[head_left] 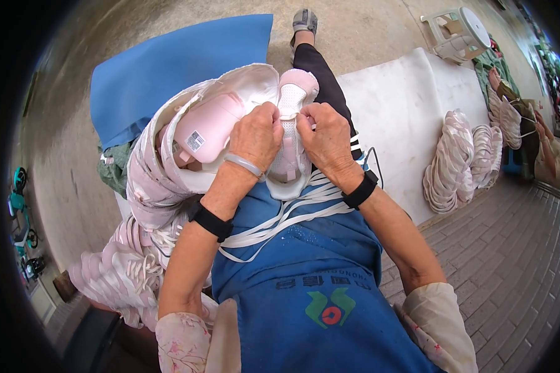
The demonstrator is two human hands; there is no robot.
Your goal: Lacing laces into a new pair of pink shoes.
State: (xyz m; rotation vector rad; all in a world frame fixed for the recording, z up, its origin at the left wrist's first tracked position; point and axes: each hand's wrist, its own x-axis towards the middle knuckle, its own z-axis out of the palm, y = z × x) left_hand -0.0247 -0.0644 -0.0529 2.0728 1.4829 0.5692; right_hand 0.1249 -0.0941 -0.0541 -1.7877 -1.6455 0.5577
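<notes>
Shoe (pixel 288 144) right of bundle (pixel 144 183); laces (pixel 284 220) across apron (pixel 292 261).

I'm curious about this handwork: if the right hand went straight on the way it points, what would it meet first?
Most likely the pink and white shoe: the right hand points forward and leftward, and sits right at the shoe's side. Exact depth is hard to tell.

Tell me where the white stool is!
In the head view, the white stool is at the upper right, by the far edge of the white sheet and near the green cloth.
</notes>
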